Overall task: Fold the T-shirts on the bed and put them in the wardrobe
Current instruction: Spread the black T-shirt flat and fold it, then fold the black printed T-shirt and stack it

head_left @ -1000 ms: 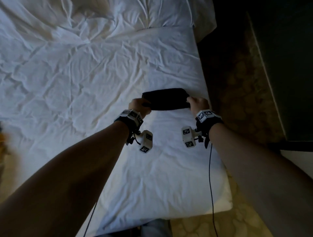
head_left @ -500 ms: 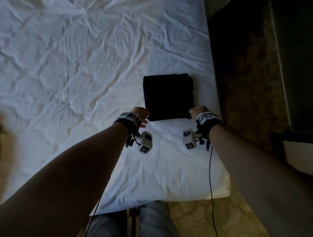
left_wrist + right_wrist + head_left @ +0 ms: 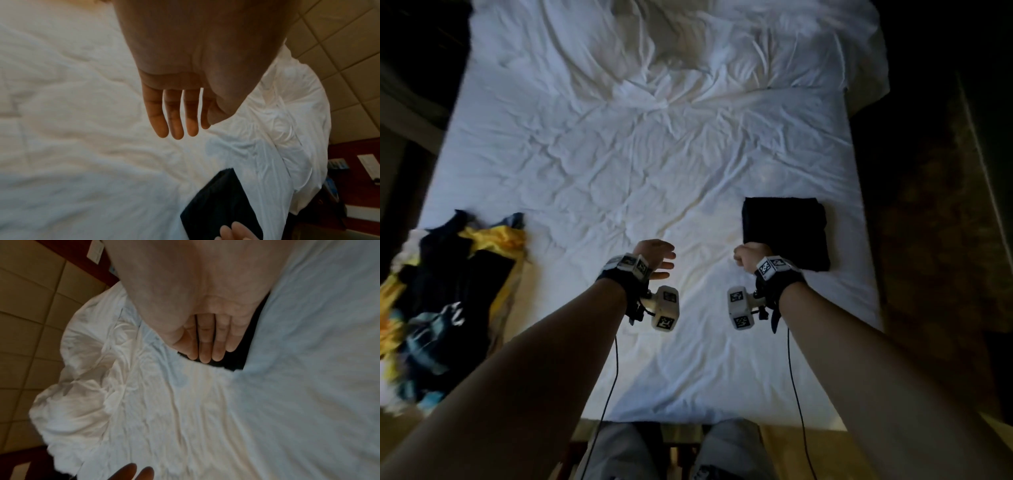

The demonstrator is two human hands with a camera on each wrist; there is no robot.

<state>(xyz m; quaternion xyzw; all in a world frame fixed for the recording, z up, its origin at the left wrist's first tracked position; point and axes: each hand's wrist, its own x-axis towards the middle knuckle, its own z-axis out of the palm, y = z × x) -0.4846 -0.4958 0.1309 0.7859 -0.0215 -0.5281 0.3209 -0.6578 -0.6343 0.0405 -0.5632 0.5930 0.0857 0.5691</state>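
Left hand (image 3: 654, 258): centre of the head frame, forearm bare and running in from the lower left, wrist strapped with a marker band and camera block, palm down, fingers (image 3: 174, 116) straight, slightly spread, holding nothing. Right hand (image 3: 751, 258): right of centre in the same frame, forearm bare and entering from the lower right, wrist strapped likewise, fingers (image 3: 205, 344) straight and close together, grip empty. Both arms extended forward, roughly parallel, hands level and apart; grey-clad legs at the bottom edge.
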